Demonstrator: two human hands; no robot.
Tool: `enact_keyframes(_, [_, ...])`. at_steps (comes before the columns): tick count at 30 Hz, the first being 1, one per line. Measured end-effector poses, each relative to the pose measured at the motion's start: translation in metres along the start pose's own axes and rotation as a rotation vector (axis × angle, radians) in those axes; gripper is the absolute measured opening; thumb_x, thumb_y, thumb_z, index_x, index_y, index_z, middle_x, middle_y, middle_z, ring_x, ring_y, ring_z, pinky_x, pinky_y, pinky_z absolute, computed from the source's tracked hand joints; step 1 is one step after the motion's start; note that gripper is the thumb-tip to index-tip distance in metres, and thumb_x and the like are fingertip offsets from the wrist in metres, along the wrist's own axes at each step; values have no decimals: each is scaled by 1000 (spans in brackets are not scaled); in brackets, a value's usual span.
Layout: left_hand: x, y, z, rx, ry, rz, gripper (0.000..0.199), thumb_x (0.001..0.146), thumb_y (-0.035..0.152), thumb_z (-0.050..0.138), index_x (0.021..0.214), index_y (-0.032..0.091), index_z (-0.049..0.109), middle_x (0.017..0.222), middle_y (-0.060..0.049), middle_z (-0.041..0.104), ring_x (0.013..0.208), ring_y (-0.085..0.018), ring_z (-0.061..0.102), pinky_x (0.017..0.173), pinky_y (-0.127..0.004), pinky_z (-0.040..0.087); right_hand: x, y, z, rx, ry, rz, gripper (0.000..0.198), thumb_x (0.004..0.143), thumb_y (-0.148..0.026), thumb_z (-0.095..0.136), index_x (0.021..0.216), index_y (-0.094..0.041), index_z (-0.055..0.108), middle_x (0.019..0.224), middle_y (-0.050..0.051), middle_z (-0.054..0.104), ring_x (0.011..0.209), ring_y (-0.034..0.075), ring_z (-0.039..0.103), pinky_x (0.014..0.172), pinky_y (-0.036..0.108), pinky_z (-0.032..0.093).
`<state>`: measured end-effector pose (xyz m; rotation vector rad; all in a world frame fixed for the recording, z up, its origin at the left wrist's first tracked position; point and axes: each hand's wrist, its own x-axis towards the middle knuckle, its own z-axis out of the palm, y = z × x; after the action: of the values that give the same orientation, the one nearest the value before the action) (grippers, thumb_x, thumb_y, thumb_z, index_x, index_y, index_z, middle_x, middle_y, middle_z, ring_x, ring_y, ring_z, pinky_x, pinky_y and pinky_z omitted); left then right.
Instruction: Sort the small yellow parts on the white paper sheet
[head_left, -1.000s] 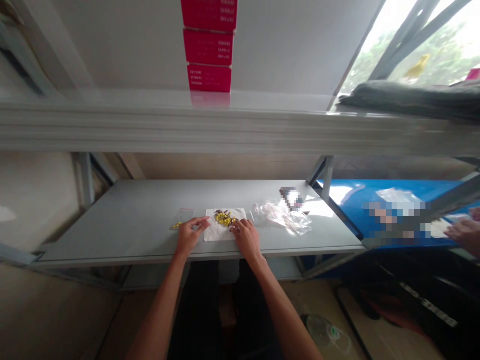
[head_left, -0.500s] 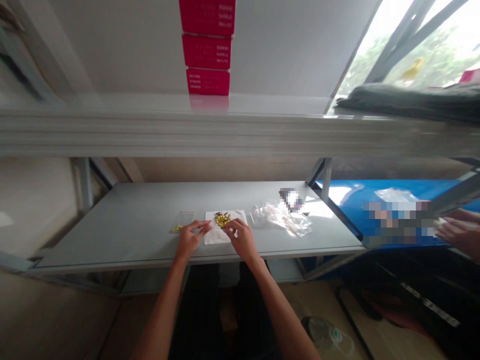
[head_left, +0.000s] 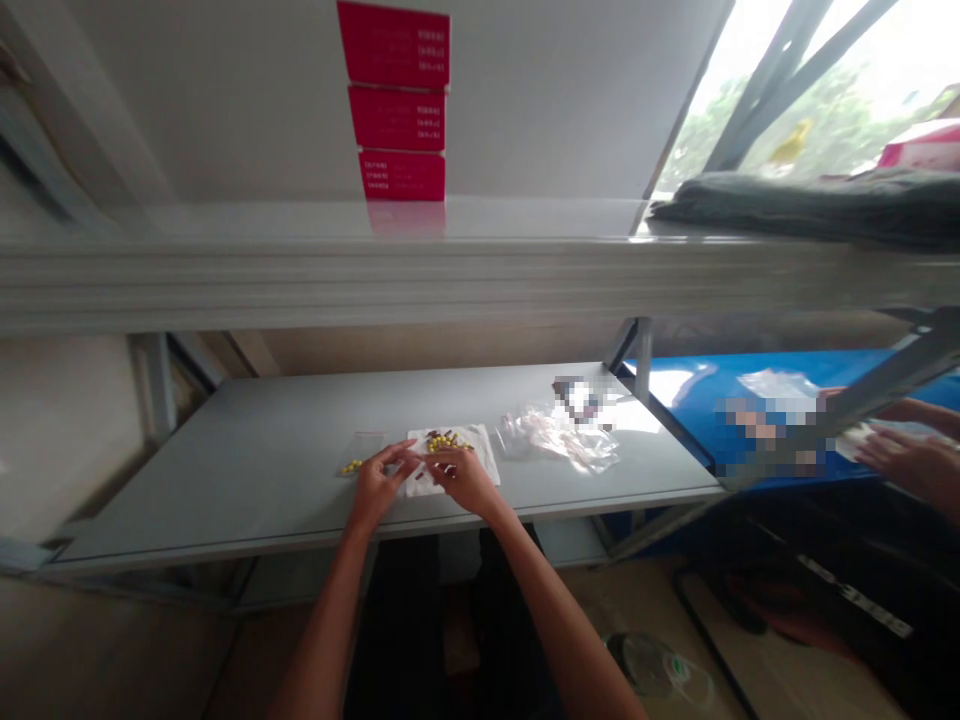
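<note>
A white cloth-like sheet point(head_left: 486, 462) lies on the grey shelf, bearing a pile of small yellow and dark pieces point(head_left: 445, 441), too small to name. My left hand point(head_left: 381, 478) is closed at the sheet's left edge, fingertips pinched; what they hold I cannot make out. My right hand point(head_left: 466, 480) reaches over the sheet just below the pile, its fingers bent together and close to the left fingertips; anything in them is hidden. Beside my left hand lies a small clear plastic bag point(head_left: 369, 440), with a few yellow pieces point(head_left: 351, 467) at its lower edge.
Crumpled clear plastic bags point(head_left: 559, 438) lie right of the sheet, near a blurred-out object point(head_left: 581, 398). Above runs an upper shelf edge point(head_left: 315, 285) with stacked red boxes point(head_left: 397, 120). Past a metal post, another person's hands point(head_left: 900, 450) are over a blue surface point(head_left: 675, 430).
My right hand has moved left from the pile to the left fingertips. The pile looks more spread out. The camera view has shifted slightly.
</note>
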<state>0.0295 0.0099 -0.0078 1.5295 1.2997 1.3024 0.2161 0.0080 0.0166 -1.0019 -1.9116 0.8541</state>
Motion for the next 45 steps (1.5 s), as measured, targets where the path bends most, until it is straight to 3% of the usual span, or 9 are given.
enact_keyframes(4, [0,-2,0,40,44,6,33,75,49,75,85,18,75,90,-7,77,88,-25,69,84,-35,52,-2,-3,-17,-2,103,-29,32,88,-12,53,106,-25,76,105,4,75,82,17,68,67,26,53])
enact_keyframes(8, [-1,1,1,7,69,-19,29,83,47,67,77,19,71,78,-4,74,80,-22,68,79,-32,51,-21,11,-45,-185,294,119,21,87,-19,56,98,-20,74,97,5,74,70,15,62,71,29,51])
enact_keyframes(12, [-3,5,4,-68,52,-2,26,83,46,68,86,20,67,86,-6,76,89,-23,71,85,-33,51,-38,25,-57,-466,209,209,12,84,-19,64,89,-21,75,90,5,72,82,21,62,80,32,48])
enact_keyframes(18, [-3,5,5,-73,17,-12,27,82,46,69,87,20,64,87,-8,77,92,-25,72,89,-35,51,-39,24,-45,-587,122,132,17,90,-12,58,86,-21,73,91,6,71,92,24,59,82,32,46])
enact_keyframes(23, [-3,5,2,19,-28,12,26,86,46,65,83,20,72,89,-6,78,91,-23,70,89,-33,50,-36,23,-41,-463,185,64,18,91,-14,56,95,-21,72,94,6,72,92,24,58,82,34,46])
enact_keyframes(29, [-3,8,3,49,-51,15,30,83,49,68,82,20,75,88,-6,77,90,-24,70,88,-34,52,-13,8,-24,-111,333,21,11,88,-20,61,92,-21,71,92,5,74,83,20,64,78,32,50])
enact_keyframes(34, [-3,9,3,-32,-54,-25,35,79,53,72,89,19,74,95,-7,78,96,-26,71,91,-36,54,3,-4,-1,-52,252,23,13,87,-21,64,95,-23,74,90,4,75,82,20,67,73,30,53])
enact_keyframes(40, [-1,8,3,-100,-14,-24,39,81,50,71,105,20,69,111,-9,75,103,-25,69,93,-37,53,-5,-6,1,80,213,-21,26,94,-23,54,112,-24,71,116,7,73,104,21,69,80,32,56])
enact_keyframes(45, [-1,4,4,-66,19,19,34,82,49,70,101,20,69,103,-7,74,97,-23,69,88,-32,52,-7,-8,1,63,124,-44,33,88,-17,56,118,-24,70,113,5,75,93,19,71,79,31,57])
